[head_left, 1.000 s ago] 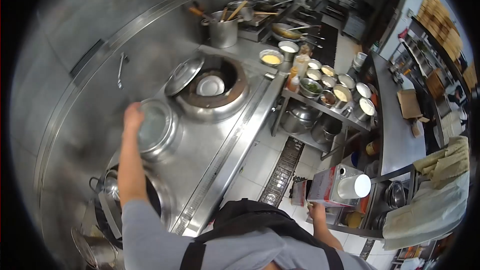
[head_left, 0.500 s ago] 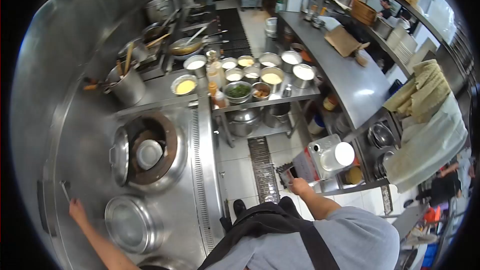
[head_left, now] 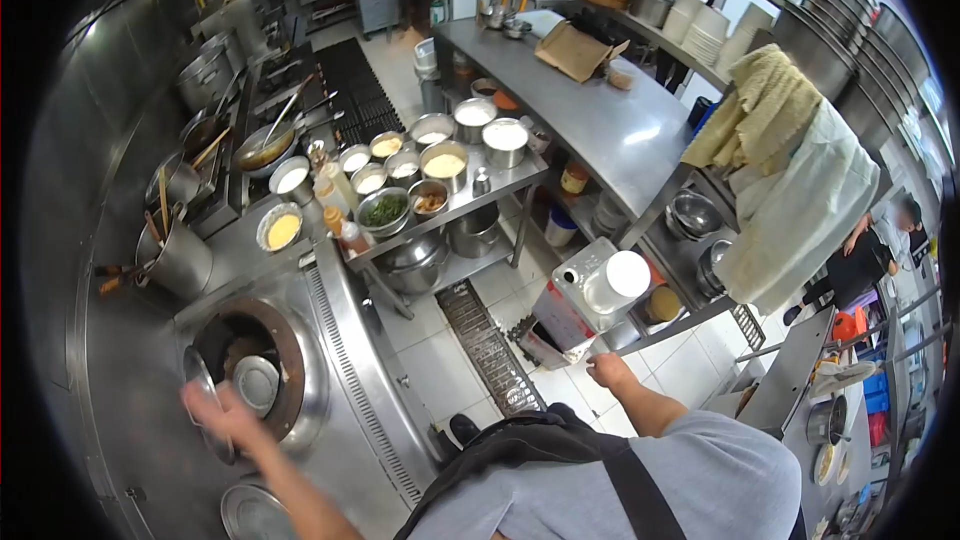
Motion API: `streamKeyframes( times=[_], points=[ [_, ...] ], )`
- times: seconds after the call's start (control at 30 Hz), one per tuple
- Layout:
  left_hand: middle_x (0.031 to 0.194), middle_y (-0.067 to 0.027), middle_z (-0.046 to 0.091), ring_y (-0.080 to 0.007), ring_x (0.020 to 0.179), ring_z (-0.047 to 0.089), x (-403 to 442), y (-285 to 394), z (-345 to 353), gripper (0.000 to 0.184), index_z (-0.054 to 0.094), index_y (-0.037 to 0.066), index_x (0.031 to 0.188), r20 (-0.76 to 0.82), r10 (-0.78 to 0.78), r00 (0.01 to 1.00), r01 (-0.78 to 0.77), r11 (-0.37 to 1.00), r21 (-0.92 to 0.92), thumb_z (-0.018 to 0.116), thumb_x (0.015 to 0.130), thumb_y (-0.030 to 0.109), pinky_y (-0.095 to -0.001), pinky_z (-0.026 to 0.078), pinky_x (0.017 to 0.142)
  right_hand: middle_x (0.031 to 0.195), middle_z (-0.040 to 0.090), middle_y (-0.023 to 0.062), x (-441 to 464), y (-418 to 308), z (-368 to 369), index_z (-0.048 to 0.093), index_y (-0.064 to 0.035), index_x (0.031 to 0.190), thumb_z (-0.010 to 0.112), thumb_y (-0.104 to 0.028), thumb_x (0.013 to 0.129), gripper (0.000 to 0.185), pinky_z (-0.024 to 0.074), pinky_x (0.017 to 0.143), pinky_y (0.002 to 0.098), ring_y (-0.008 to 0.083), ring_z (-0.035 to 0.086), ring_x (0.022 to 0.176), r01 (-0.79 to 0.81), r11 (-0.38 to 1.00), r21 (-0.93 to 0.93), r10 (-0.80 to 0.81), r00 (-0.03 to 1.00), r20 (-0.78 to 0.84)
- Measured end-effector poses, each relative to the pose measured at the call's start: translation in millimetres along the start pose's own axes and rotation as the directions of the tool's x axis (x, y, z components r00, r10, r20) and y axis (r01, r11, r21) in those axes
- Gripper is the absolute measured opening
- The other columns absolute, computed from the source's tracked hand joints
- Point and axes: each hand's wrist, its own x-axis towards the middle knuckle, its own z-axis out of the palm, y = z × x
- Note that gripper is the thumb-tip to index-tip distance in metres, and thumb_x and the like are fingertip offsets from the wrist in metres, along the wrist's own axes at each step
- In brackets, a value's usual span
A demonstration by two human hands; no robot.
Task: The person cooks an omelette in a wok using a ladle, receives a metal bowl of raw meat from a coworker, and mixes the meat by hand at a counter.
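My left hand [head_left: 222, 415], blurred by motion, is over the metal lid [head_left: 204, 400] that leans in the round wok burner [head_left: 300, 405]. Its fingers are smeared, so their grip is unclear. Inside the burner, beside the lid, sits a small metal bowl [head_left: 256, 386]. My right hand [head_left: 608, 370] hangs at the right with its fingers curled and nothing visible in them. It is just below a tall square container [head_left: 577, 285], which has a white round tub [head_left: 617, 282] on top.
Pots of white and yellow contents, chopped greens [head_left: 384, 209] and squeeze bottles [head_left: 352, 237] crowd a steel stand. A stockpot [head_left: 176, 255] holds wooden-handled tools. Cloths [head_left: 790, 185] hang at the right. A floor drain [head_left: 490, 345] runs ahead of my feet. People work farther back.
My left hand has left a thin metal lever on the left side and moved over to the leaning lid. My right hand has come away from the square container. The view has turned right.
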Motion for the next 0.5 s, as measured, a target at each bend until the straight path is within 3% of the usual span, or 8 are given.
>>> streamKeyframes(
  times=[0.03,0.07,0.1,0.13,0.2,0.33,0.43,0.5],
  points=[
    [0.128,-0.0166,0.047,-0.0286,0.118,0.049,-39.8,21.8,49.7,0.056,0.043,-0.001,0.130,0.137,-0.090,0.986,0.135,0.918,-0.374,0.057,0.076,-0.003,-0.0373,0.040,0.099,0.099,0.066,0.0186,-3.8,16.8,3.0,0.067,-0.0102,0.107,0.058,-0.025,0.080,0.033,0.0483,0.089,0.0409,0.0336,0.062,0.096,0.035,0.999,-0.025,-0.036,0.998,-0.045],
    [0.128,-0.0132,0.048,-0.0261,0.120,0.047,-55.4,125.1,66.5,0.057,0.043,0.000,0.130,0.415,-0.121,0.902,0.212,0.961,-0.180,0.052,0.074,-0.007,-0.0367,0.041,0.099,0.099,0.066,0.0186,-9.6,25.9,-3.4,0.067,-0.0102,0.107,0.058,-0.025,0.080,0.033,0.0483,0.089,0.0409,0.0336,0.062,0.096,0.027,0.999,-0.017,-0.028,0.998,-0.062],
    [0.130,-0.0098,0.046,-0.0218,0.121,0.046,-116.3,122.6,115.7,0.058,0.043,0.001,0.130,0.572,-0.081,0.817,0.400,0.794,-0.458,0.052,0.073,-0.007,-0.0352,0.040,0.099,0.098,0.066,0.0177,-25.2,30.1,-11.3,0.067,-0.0102,0.108,0.058,-0.025,0.080,0.033,0.0485,0.089,0.0409,0.0334,0.062,0.095,-0.012,1.000,0.017,0.013,0.997,-0.072],
    [0.135,-0.0117,0.041,-0.0240,0.123,0.045,-137.5,182.3,132.9,0.058,0.045,0.001,0.128,0.762,0.221,0.609,0.382,0.760,-0.526,0.058,0.072,0.000,-0.0351,0.041,0.098,0.097,0.067,0.0169,-35.5,38.9,-18.0,0.066,-0.0102,0.109,0.058,-0.025,0.080,0.033,0.0486,0.088,0.0409,0.0333,0.063,0.095,-0.052,0.997,0.051,0.056,0.995,-0.084],
    [0.141,-0.0196,0.033,-0.0371,0.128,0.039,-155.1,289.2,133.3,0.059,0.050,0.002,0.125,0.812,0.512,0.281,0.273,0.768,-0.579,0.070,0.073,0.019,-0.0365,0.036,0.104,0.094,0.068,0.0159,-50.6,73.5,-18.5,0.066,-0.0100,0.110,0.057,-0.025,0.080,0.034,0.0490,0.087,0.0406,0.0323,0.063,0.094,-0.103,0.991,0.081,0.110,0.989,-0.095],
    [0.149,-0.0179,0.024,-0.0316,0.132,0.035,-180.9,424.0,149.4,0.073,0.036,0.008,0.140,0.782,0.585,0.215,0.490,0.628,-0.604,0.070,0.077,0.022,-0.0453,0.049,0.090,0.083,0.069,0.0137,-96.1,135.6,-33.6,0.066,-0.0083,0.110,0.058,-0.024,0.083,0.033,0.0545,0.073,0.0358,0.0236,0.068,0.072,-0.209,0.939,0.272,0.264,0.947,-0.182],
    [0.152,-0.0200,0.012,-0.0342,0.134,0.030,-192.9,499.8,174.8,0.085,0.019,0.012,0.147,0.610,0.746,0.268,0.577,0.384,-0.721,0.069,0.079,0.022,-0.0383,0.055,0.081,0.071,0.067,0.0107,-121.7,181.7,-49.3,0.063,0.0011,0.111,0.062,-0.019,0.086,0.032,0.0520,0.047,0.0287,0.0146,0.064,0.053,-0.168,0.621,0.766,0.499,0.838,-0.221],
    [0.153,-0.0153,0.005,-0.0384,0.135,0.025,-197.7,554.3,165.6,0.092,0.008,0.015,0.149,0.687,0.724,0.060,0.843,0.331,-0.423,0.069,0.080,0.022,-0.0379,0.058,0.076,0.069,0.065,0.0111,-136.4,201.4,-72.4,0.061,0.0008,0.115,0.062,-0.020,0.087,0.035,0.0517,0.048,0.0279,0.0150,0.065,0.055,-0.065,0.602,0.796,0.539,0.768,-0.345]
  ],
)
